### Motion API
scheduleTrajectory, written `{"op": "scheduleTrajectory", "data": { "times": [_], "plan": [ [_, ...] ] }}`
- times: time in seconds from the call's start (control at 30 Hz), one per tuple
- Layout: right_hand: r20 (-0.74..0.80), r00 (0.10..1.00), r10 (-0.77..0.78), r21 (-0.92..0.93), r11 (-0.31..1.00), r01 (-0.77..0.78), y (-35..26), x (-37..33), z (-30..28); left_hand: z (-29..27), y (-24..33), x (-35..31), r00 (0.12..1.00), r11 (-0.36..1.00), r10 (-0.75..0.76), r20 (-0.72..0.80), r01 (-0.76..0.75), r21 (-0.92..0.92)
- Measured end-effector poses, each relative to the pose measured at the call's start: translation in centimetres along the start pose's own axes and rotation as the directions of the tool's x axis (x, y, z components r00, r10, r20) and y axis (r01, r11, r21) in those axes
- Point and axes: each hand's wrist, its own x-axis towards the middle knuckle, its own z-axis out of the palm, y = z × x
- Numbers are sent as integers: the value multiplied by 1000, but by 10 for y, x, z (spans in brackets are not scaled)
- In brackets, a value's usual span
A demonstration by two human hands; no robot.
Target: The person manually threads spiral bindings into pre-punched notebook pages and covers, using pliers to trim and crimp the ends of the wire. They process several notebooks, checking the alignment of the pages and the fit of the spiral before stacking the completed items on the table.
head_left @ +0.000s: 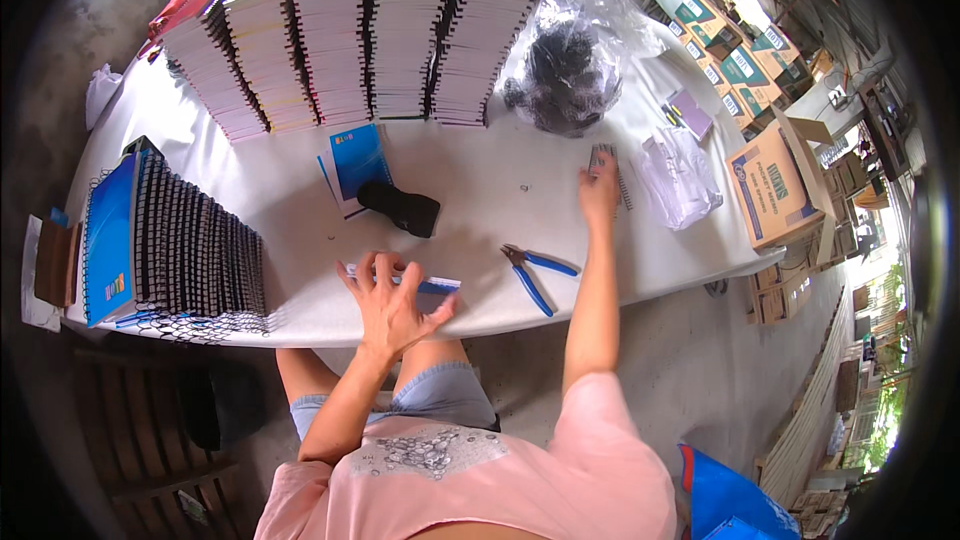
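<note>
At the table's near edge, my left hand arches over a thin blue-and-white notebook, its fingertips and thumb around it; the palm hides most of it. Farther right, my right hand has its fingers closed on a small spiral notebook with black wire along its right side. Between my hands lie blue-handled cutting pliers, jaws pointing away from me. Ahead of my left hand, a black cloth-like object rests against the lower corner of some blue-covered sheets.
Tall stacks of spiral notebooks line the far side. A leaning blue-covered stack stands left. A clear bag of black coils, a crumpled plastic bag and a purple notebook lie right. An open carton stands beyond the right edge.
</note>
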Motion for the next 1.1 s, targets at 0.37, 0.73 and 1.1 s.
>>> {"op": "scheduleTrajectory", "data": {
  "times": [0.37, 0.73, 1.1],
  "plan": [
    [353, 934, -46, -282, 947, 153, -8, 18, -13, 19, -22, -2, 978, 1000, -24, -210, 22, -9],
    [561, 719, -411, 458, 877, 144, -107, -155, -26, 17, -21, -6, 961, 997, -73, -265, 63, -47],
    [510, 708, -489, 515, 833, 204, -118, -163, -20, 15, -24, -9, 972, 999, -52, -227, 54, 3]
  ]
}}
